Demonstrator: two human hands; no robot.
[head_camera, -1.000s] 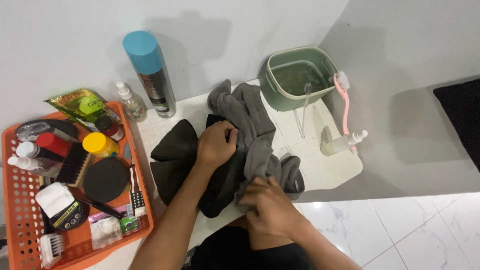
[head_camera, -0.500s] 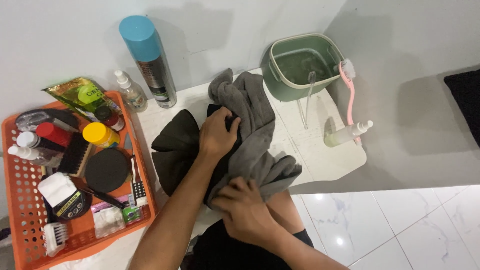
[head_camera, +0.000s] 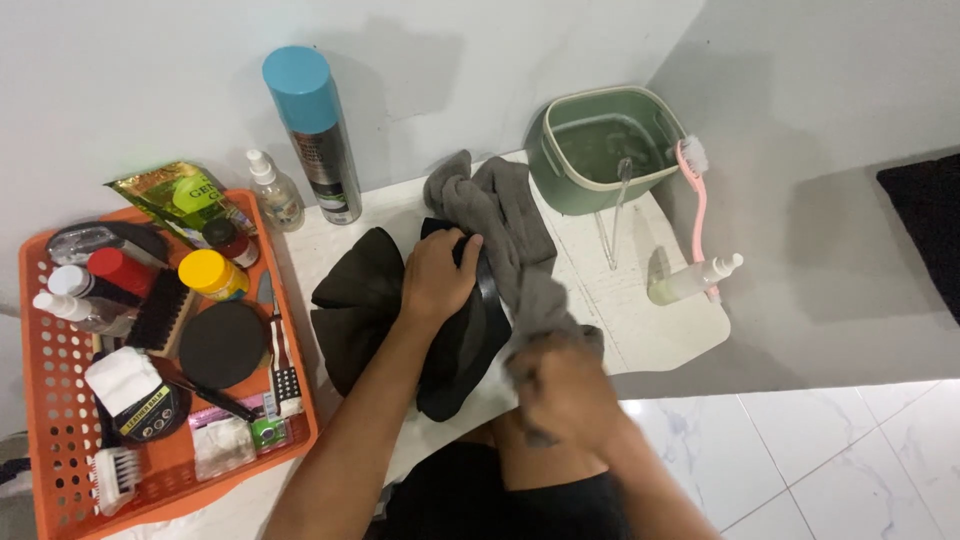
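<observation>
The left hand presses flat on a black shoe on the table. The blurred right hand grips a grey cloth.

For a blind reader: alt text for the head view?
Left hand presses a black shoe on a white table while the blurred right hand grips a grey cloth; orange basket of brushes left, green tub behind.
</observation>
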